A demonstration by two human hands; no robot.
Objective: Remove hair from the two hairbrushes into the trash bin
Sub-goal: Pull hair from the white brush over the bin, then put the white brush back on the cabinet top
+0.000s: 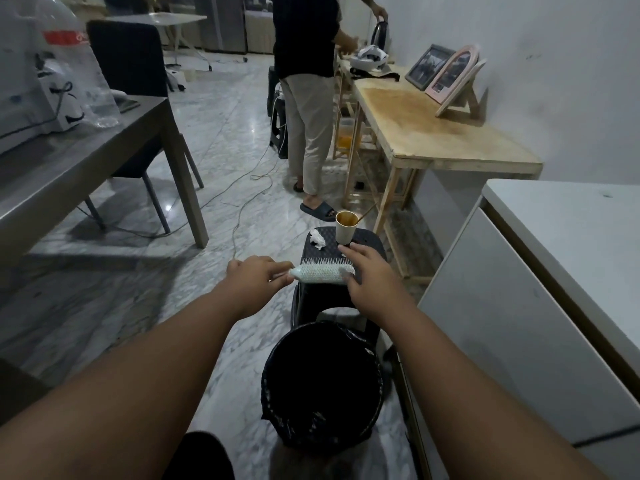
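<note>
Head view: my left hand point(258, 273) is clamped round the handle of the pale hairbrush point(322, 273), and my right hand point(367, 275) pinches the other end of its head. The brush lies level between them, bristles pointing away from me. It hangs over the near edge of a black stool point(370, 240), with the trash bin point(273, 403) and its black bag right below, nearer me. On the stool stand a cup point(346, 226) and a crumpled tissue point(317, 239). Far off, a person point(308, 81) stands by a wooden table point(433, 133).
</note>
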